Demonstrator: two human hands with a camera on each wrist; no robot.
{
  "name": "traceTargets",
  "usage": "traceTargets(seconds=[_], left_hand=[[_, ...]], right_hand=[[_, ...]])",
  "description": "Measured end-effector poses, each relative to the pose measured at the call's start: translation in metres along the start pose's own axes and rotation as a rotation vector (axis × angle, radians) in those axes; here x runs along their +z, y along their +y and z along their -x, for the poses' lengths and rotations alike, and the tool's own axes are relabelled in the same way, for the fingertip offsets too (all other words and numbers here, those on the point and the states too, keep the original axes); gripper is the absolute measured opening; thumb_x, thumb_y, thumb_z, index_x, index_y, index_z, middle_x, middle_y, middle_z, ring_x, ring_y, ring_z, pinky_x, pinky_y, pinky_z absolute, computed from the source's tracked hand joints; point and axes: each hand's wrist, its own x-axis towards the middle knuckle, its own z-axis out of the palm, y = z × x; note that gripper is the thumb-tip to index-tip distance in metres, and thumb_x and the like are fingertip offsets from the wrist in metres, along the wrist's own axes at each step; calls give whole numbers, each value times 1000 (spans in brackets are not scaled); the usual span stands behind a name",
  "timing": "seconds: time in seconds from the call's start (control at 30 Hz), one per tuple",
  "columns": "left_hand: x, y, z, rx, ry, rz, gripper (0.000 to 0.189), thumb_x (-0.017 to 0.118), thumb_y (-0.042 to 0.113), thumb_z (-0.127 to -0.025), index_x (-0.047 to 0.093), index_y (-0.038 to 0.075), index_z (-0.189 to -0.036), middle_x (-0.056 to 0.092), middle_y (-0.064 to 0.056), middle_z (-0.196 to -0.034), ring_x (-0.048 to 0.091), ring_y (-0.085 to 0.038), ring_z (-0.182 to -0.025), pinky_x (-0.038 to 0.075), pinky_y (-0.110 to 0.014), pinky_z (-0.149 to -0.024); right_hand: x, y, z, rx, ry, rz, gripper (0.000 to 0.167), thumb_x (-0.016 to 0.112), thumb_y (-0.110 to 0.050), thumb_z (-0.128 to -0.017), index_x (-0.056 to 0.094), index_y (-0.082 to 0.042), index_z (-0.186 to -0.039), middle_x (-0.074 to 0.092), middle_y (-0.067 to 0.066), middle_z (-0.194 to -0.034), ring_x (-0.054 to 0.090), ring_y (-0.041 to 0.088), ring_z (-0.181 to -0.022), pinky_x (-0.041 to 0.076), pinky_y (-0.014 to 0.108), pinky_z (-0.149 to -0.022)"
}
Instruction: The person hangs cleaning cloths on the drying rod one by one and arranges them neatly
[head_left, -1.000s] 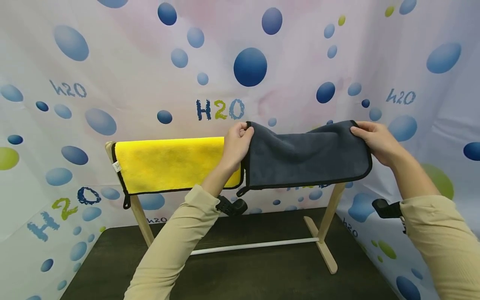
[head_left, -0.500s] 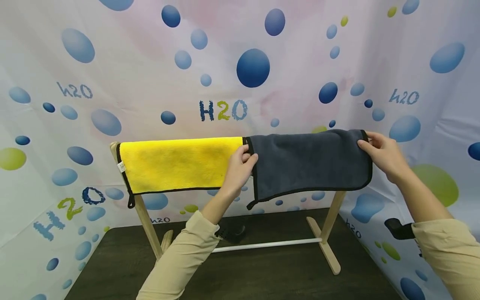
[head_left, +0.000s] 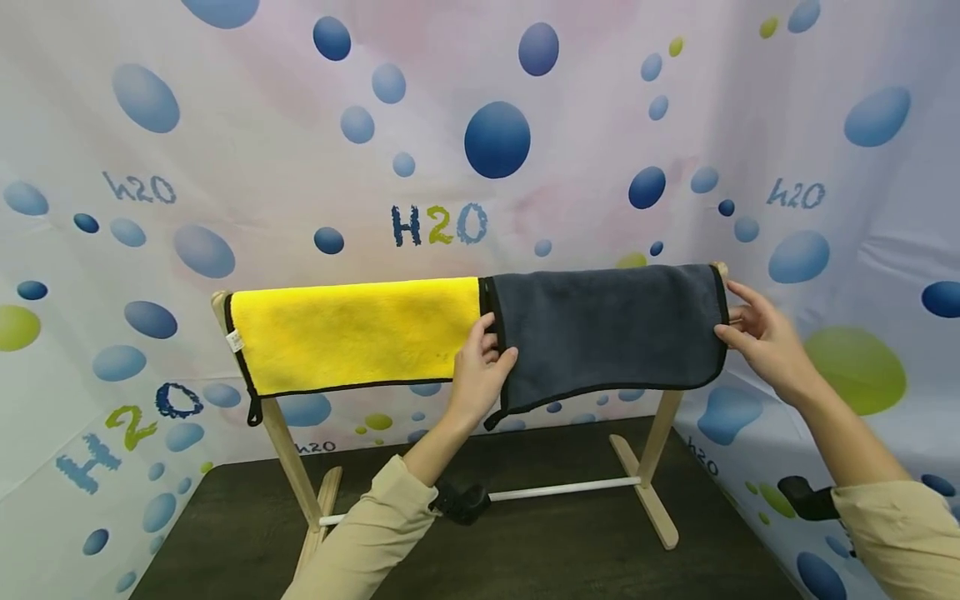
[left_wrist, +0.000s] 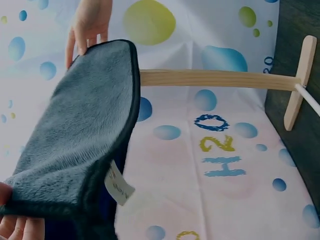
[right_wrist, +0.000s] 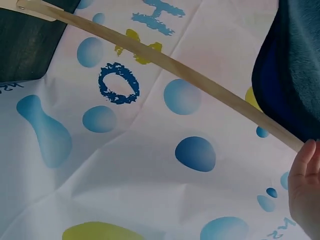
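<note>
A grey towel [head_left: 607, 333] with black edging hangs folded over the top of a wooden rack [head_left: 660, 429], its lower left corner dipping to a small loop. My left hand [head_left: 480, 379] pinches its left edge, thumb in front and fingers behind. At the opposite edge my right hand [head_left: 768, 346] holds the side between thumb and fingers, index finger stretched up. In the left wrist view a white tag [left_wrist: 118, 185] sticks out from the grey towel's dark blue inner side. Beside it on the rack hangs a yellow towel [head_left: 352, 337], partly behind my left hand.
The rack stands on a dark tabletop [head_left: 562, 558], its wooden feet joined low down by a white rod [head_left: 562, 489]. A backdrop [head_left: 600, 108] printed with blue and green drops and "H2O" lettering surrounds the table at the back and sides.
The grey towel has come down from its raised, bunched top edge and lies flatter over the rack. Both hands have slid downward along its side edges.
</note>
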Motion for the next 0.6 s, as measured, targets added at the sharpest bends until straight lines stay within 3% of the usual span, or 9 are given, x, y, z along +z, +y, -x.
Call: traceTargets(seconds=[0.13, 0.33, 0.47, 0.6], left_hand=[[-6, 10, -5, 9, -4, 52, 47, 50, 2, -90, 36, 1, -135, 59, -22, -113, 61, -31, -92, 52, -38, -80], [-17, 32, -26, -55, 6, 149, 43, 46, 0, -92, 38, 4, -133, 59, -20, -109, 59, -30, -86, 51, -38, -81], [-21, 41, -44, -121, -5, 157, 41, 45, 2, -93, 40, 6, -133, 60, -18, -108, 59, -29, -85, 51, -37, -81], [-24, 43, -54, -189, -34, 131, 42, 44, 5, -94, 38, 8, -135, 59, -17, -115, 57, -29, -94, 47, -39, -89]], right_hand=[[-3, -2, -2, -27, 46, -25, 59, 49, -1, -91, 24, -6, -144, 56, -25, -92, 53, -5, -77, 41, 5, -67], [-6, -17, -19, -62, 108, -112, 50, 49, 1, -91, 41, -14, -137, 58, -21, -95, 55, -4, -81, 43, 7, -67], [-8, -25, -30, -35, 135, -241, 39, 52, -5, -91, 52, -15, -129, 59, -17, -97, 57, -3, -84, 46, 7, -68], [-6, -25, -36, 20, 136, -347, 38, 55, -11, -90, 53, -15, -128, 58, -14, -99, 57, -3, -86, 46, 8, -69]])
